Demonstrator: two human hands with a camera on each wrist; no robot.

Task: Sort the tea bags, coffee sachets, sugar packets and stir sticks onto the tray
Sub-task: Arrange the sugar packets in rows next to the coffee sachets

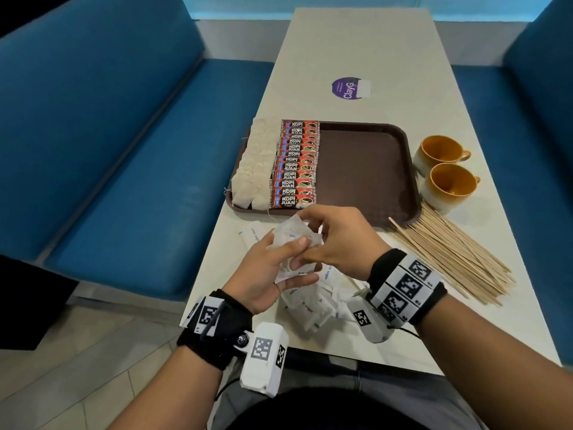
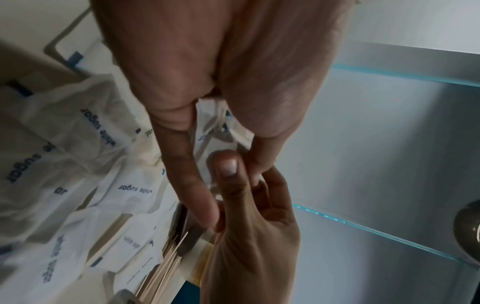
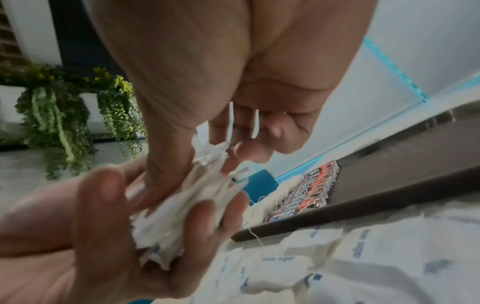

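Sugar packets, a gathered sheaf held above the table just short of the tray: left hand curls around them, right hand pinches their top edge — probably squaring them for the bare section beside the coffee sachets and tea bags. More packets and stir sticks lie loose; blue benches flank the table.

The brown tray is the landmark. Along its left edge lie a column of pale tea bags and, just beside them, a column of overlapping red coffee sachets. White sugar packets are heaped on the worktop near its front edge, and one bunch is held above them. Wooden stir sticks fan out off its front right corner.
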